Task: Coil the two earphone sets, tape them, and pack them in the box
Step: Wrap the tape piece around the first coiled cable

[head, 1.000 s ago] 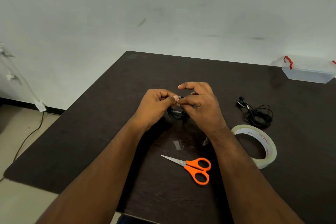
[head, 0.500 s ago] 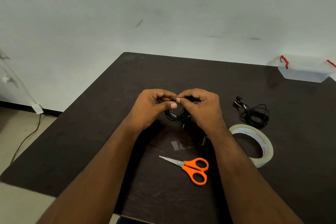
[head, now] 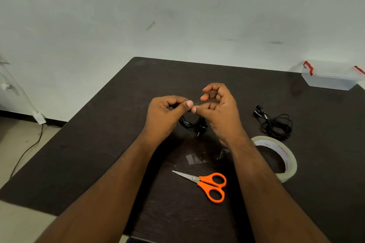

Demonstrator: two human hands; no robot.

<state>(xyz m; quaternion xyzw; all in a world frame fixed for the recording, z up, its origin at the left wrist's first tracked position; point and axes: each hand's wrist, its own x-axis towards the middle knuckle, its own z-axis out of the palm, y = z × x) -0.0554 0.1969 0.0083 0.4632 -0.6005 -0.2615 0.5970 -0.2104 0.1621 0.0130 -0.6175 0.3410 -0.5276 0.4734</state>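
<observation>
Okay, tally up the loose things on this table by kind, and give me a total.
Earphone sets: 2, one coiled in the hands, one lying loose
Tape rolls: 1
Scissors: 1
Clear boxes: 1
Cut tape pieces: 2
Total: 7

Dark wood-grain surface (head: 102, 154) sits against a plain pale wall (head: 177, 10) with a few scuffs. Off to the left there's a black cable (head: 27, 152) trailing across the light floor (head: 17, 132), plus a small white adapter-looking thing (head: 39, 118) by the skirting.
</observation>
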